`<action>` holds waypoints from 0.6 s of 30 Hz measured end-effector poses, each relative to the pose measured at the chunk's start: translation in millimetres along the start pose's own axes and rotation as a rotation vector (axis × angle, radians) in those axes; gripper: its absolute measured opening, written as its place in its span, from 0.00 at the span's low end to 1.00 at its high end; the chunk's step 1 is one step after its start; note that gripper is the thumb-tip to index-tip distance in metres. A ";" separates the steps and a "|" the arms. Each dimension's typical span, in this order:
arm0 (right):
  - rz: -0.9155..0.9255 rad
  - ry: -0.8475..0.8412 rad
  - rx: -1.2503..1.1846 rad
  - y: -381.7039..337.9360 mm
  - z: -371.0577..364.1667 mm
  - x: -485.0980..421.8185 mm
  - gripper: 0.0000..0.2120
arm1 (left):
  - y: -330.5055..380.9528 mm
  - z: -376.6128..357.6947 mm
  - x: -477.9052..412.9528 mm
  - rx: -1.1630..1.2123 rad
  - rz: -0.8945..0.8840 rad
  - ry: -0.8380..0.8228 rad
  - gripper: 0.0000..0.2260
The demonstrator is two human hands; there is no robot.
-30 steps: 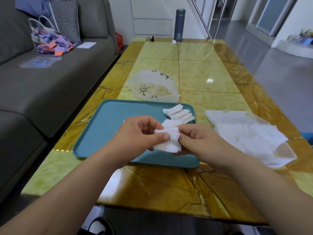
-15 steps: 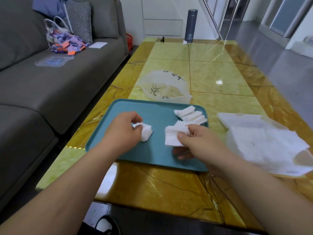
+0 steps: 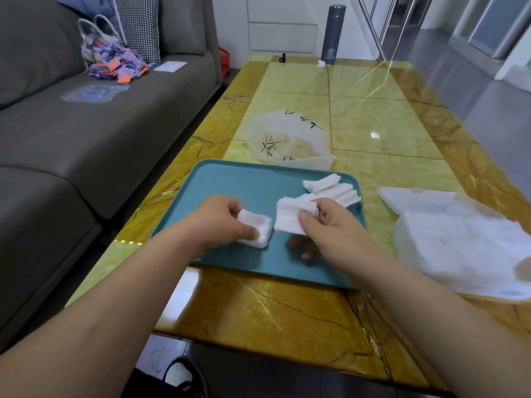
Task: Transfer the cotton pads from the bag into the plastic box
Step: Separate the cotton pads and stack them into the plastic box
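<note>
1. The left hand [image 3: 221,222] pinches a small stack of cotton pads [image 3: 255,228] between the thumb and curled fingers, low over the near middle of the teal tray [image 3: 244,182].
2. The right hand [image 3: 330,225] grips a thicker stack of pads [image 3: 290,218], thumb on top and fingers curled beneath. A narrow gap separates the two stacks.
3. Loose pads [image 3: 333,186] lie fanned in the tray's far right corner, close to its rim and just beyond the right hand.
4. The tray's left half shows open teal surface out to the raised edge.
5. The translucent plastic box [image 3: 287,142] stands just past the tray's far edge; I cannot tell whether they touch.
6. The white bag [image 3: 459,245] lies right of the tray with a strip of table [image 3: 373,116] between them. White pads show through it.
7. Open tabletop runs beyond the box to a flask [image 3: 332,35] at the far end. A grey sofa [image 3: 86,124] lines the left side.
</note>
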State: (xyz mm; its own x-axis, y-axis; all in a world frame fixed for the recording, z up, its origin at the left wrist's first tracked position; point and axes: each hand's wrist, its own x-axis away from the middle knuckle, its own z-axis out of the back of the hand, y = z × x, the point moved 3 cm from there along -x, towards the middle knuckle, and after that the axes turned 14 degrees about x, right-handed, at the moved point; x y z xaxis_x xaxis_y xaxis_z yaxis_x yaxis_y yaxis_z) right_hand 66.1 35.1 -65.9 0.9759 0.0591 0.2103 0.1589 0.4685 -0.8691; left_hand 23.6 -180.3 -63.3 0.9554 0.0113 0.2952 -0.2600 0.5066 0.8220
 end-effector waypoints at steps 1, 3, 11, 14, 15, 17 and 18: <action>0.005 0.010 -0.006 -1.6 2.4 1.6 0.08 | 0.9 0.3 1.4 -0.001 -0.005 -0.014 0.15; 0.013 0.027 -0.026 -4.7 6.4 4.3 0.08 | 1.4 2.3 2.7 0.022 -0.012 -0.034 0.15; 0.067 0.148 -0.107 -17.1 17.5 10.0 0.07 | 18.6 4.4 29.0 0.396 -0.139 -0.337 0.11; 0.106 0.204 -0.084 -16.3 22.0 11.5 0.06 | 31.2 1.0 39.2 0.508 -0.219 -0.368 0.14; 0.119 0.207 -0.076 -16.3 23.0 12.4 0.06 | 35.3 -0.1 42.7 0.539 -0.242 -0.381 0.14; 0.132 0.167 -0.081 -16.9 23.6 14.2 0.08 | 40.1 -3.7 47.3 0.575 -0.281 -0.400 0.14; 0.129 0.121 -0.095 -17.5 22.9 15.2 0.09 | 40.9 -6.1 48.3 0.574 -0.297 -0.400 0.14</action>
State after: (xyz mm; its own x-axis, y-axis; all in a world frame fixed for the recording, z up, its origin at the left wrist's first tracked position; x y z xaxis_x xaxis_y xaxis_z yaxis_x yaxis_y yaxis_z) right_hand 74.7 47.9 -37.2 0.9990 0.0040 0.0439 0.0391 0.3785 -0.9248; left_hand 60.0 -153.7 -18.3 0.9012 -0.4248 0.0858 -0.1361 -0.0895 0.9866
